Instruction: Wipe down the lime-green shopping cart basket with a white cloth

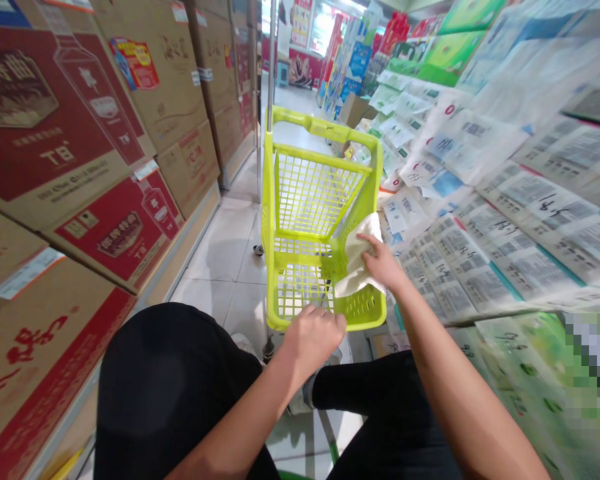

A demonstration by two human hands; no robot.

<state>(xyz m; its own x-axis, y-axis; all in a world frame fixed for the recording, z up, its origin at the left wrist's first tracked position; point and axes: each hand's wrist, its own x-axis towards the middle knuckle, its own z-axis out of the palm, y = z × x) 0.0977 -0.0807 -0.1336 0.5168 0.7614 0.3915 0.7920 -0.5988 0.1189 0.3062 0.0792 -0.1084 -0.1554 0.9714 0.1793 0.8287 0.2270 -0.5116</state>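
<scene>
A lime-green plastic shopping cart [325, 167] stands in the aisle just in front of my knees. My right hand [383, 263] presses a white cloth [360, 260] against the cart's right side wall, fingers closed on the cloth. My left hand [313, 333] grips the cart's near bottom edge, with its fingers curled over the rim. The cart's basket holds nothing that I can see. My legs in black trousers [180, 387] are bent low beneath my arms.
Stacked brown and red cartons [80, 167] line the left side of the aisle. White and blue packaged goods [505, 187] fill the shelves on the right. A metal pole [270, 60] rises behind the cart. The tiled floor [225, 253] runs ahead toward more shelves.
</scene>
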